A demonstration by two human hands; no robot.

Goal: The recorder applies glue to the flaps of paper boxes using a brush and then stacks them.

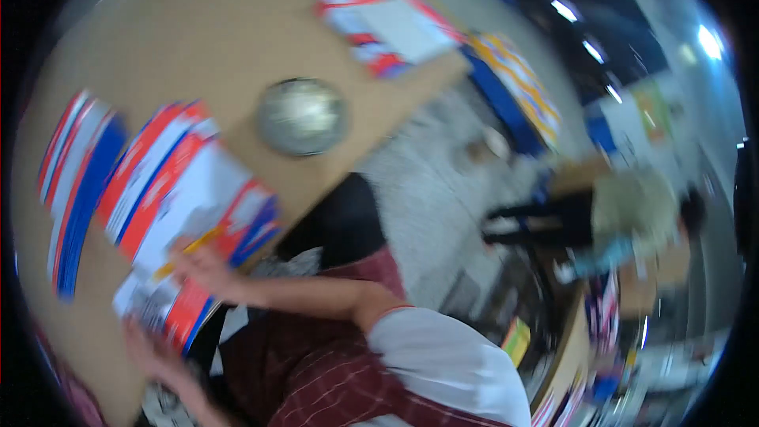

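The whole picture is blurred by motion and tilted. My right hand (204, 269) holds a thin yellow pen (190, 249) over a red, white and blue printed packet (162, 308) on the brown table (182, 24). My left hand (150, 348) rests at the near edge of that packet; its fingers are too smeared to read. Just beyond the pen lies a fanned stack of similar packets (170, 182).
A round grey metal dish (302, 115) sits on the table past the stack. More packets lie at the far left (75, 190) and at the far edge (387, 24). Another person (632, 213) is on the right, near colourful boxes (518, 83) on a grey floor.
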